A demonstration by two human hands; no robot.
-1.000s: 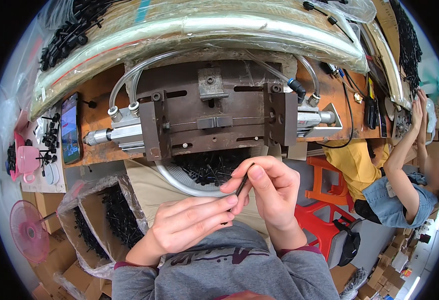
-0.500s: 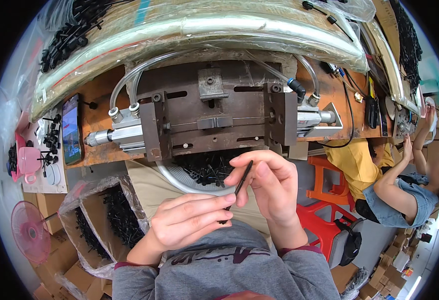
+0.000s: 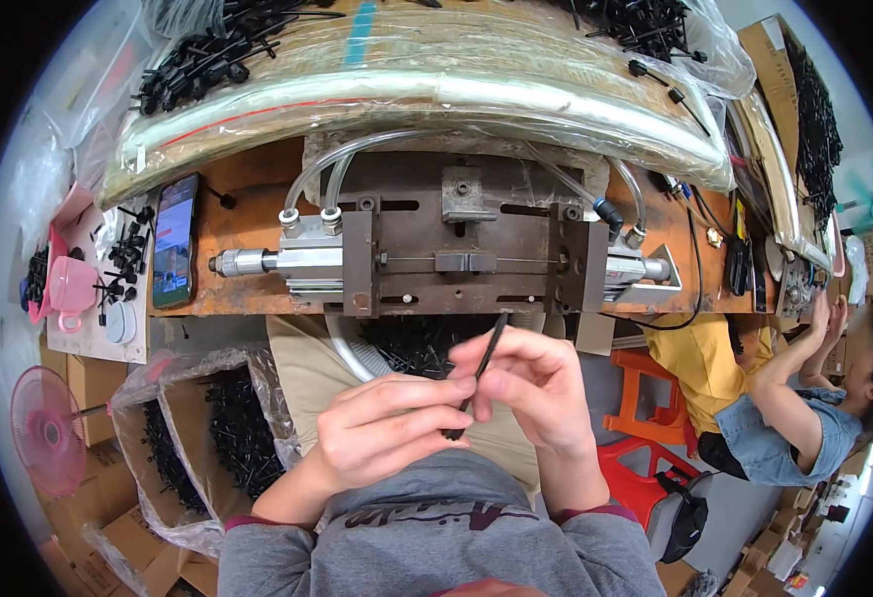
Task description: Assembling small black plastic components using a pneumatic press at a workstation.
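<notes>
Black and slim, a rod (image 3: 497,334) stands at a slant in the head view, between the two hands of the person, in front of the chest. Its upper end leans to the right, and its lower end shows below the fingers. The left hand (image 3: 377,423) has it pinched between the thumb and the fingers. The right hand (image 3: 541,388) is just beside, with curved fingers close to the upper part; if it also grips the rod, I cannot tell.

Beyond the hands, under the near edge of the worktop (image 3: 242,214), there is a white-rimmed basin (image 3: 345,348) with many black pieces (image 3: 416,343) inside. On the worktop is mounted a brown metal fixture (image 3: 506,224), which has silver cylinders (image 3: 312,264) at both sides and clear tubes (image 3: 302,174) above. To the left of it lies a phone (image 3: 175,244), and farther left is a pink cup (image 3: 73,284). At lower left, a lined carton (image 3: 188,418) contains more black pieces, near a pink fan (image 3: 50,433). At the right, a co-worker (image 3: 784,423) in yellow trousers sits beyond an orange stool (image 3: 645,398).
</notes>
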